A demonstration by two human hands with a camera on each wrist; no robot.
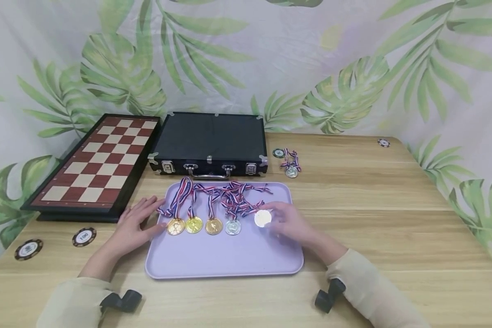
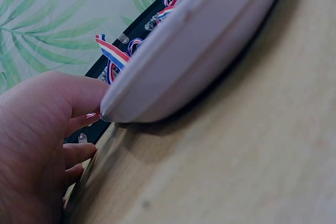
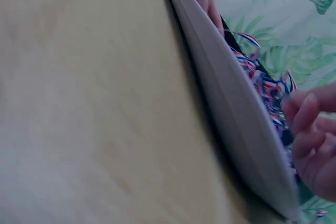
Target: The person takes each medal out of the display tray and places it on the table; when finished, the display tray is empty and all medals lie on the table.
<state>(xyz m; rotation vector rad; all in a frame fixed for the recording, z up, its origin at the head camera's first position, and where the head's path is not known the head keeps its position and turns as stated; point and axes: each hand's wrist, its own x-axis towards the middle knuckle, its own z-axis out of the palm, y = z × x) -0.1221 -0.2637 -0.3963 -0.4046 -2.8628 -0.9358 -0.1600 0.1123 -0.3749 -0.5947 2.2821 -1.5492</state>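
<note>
A lilac tray (image 1: 225, 257) holds a row of medals on striped red, white and blue ribbons. From the left lie a bronze-toned medal (image 1: 176, 226), a gold medal (image 1: 194, 224), another bronze-toned medal (image 1: 214, 226) and a silver medal (image 1: 233, 227). Over the tray's right part, my right hand (image 1: 291, 222) pinches a shiny medal (image 1: 263, 218) that glares bright, its colour washed out. My left hand (image 1: 136, 228) rests at the tray's left rim, fingers spread and thumb on the edge. The left wrist view shows the thumb (image 2: 86, 95) at the rim.
Behind the tray stands a black case (image 1: 213, 136), with a checkered game board (image 1: 102, 159) to its left. A small medal (image 1: 291, 171) with ribbon lies right of the case by a green chip (image 1: 278, 153). Poker chips (image 1: 84, 237) lie at the left; another chip (image 1: 383, 143) sits far right.
</note>
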